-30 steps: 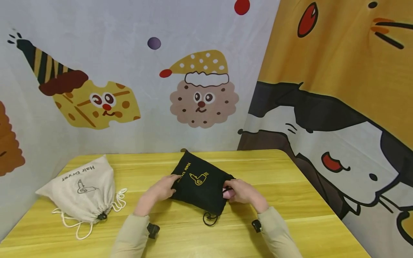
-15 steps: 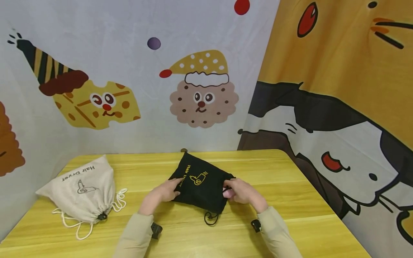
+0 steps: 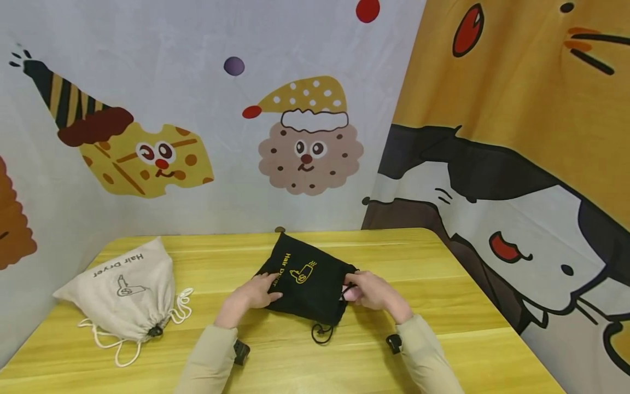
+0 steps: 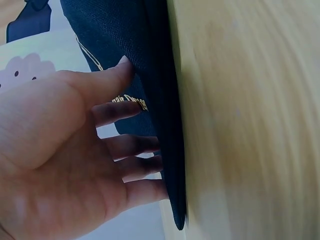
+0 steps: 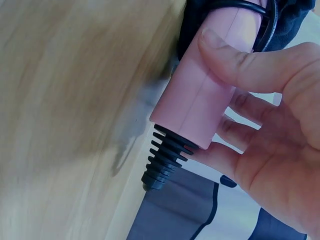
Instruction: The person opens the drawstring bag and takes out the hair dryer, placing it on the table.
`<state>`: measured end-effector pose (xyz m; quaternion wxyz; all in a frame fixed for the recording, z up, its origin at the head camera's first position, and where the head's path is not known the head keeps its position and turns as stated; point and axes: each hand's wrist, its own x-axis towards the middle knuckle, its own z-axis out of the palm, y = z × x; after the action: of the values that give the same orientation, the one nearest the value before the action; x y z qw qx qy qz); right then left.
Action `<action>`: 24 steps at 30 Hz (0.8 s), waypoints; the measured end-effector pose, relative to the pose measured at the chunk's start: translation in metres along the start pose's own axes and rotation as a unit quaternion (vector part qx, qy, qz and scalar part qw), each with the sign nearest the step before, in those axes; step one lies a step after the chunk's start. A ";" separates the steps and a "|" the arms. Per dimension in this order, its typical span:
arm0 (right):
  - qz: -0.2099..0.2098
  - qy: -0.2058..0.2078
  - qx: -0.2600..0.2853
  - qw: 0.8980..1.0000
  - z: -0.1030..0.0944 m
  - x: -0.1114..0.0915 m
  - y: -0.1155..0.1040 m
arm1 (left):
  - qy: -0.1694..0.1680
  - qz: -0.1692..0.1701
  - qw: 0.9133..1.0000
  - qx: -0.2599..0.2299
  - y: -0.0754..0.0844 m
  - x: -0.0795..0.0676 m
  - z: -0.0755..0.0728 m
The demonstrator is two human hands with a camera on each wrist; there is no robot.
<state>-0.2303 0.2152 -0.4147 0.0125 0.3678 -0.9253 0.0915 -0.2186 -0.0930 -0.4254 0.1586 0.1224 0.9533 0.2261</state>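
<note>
In the head view a black drawstring bag [image 3: 310, 282] lies mid-table, printed "Hair Dryer" in yellow. My left hand [image 3: 258, 291] rests on its left end. Seen from the left wrist, the fingers [image 4: 135, 146] are fairly straight against the dark cloth, thumb apart from them. At the bag's right end my right hand [image 3: 376, 290] grips the pink handle of a hair dryer [image 5: 197, 95], thumb on one side and fingers on the other. A ribbed black cord sleeve [image 5: 165, 157] sticks out of the handle's end. The rest of the dryer is hidden in the bag.
A beige drawstring bag [image 3: 128, 290], also printed "Hair Dryer", lies at the left with white cords [image 3: 118, 345] spread beside it. The black bag's cord loop [image 3: 322, 334] hangs toward the front. A cartoon-printed curtain [image 3: 197, 109] stands behind the wooden table [image 3: 305, 372].
My left hand has slid a little to the right and farther onto the black bag. The right hand keeps its grip on the pink handle, nearly in place.
</note>
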 end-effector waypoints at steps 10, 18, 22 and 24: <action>-0.008 -0.002 0.000 1.000 0.000 -0.004 0.009 | 0.006 -0.016 1.000 -0.003 0.003 -0.002 0.001; -0.006 -0.001 0.001 1.000 -0.001 -0.007 0.011 | 0.009 -0.022 1.000 0.006 0.002 0.000 0.003; -0.004 -0.001 0.000 1.000 -0.002 -0.009 0.012 | 0.011 -0.027 1.000 0.006 0.002 0.000 0.003; -0.004 0.001 0.000 1.000 -0.002 -0.010 0.012 | 0.012 -0.030 0.999 0.006 0.002 0.000 0.004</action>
<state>-0.2318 0.2311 -0.4155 0.0134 0.3711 -0.9239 0.0919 -0.2170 -0.0900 -0.4274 0.1533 0.0924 0.9595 0.2173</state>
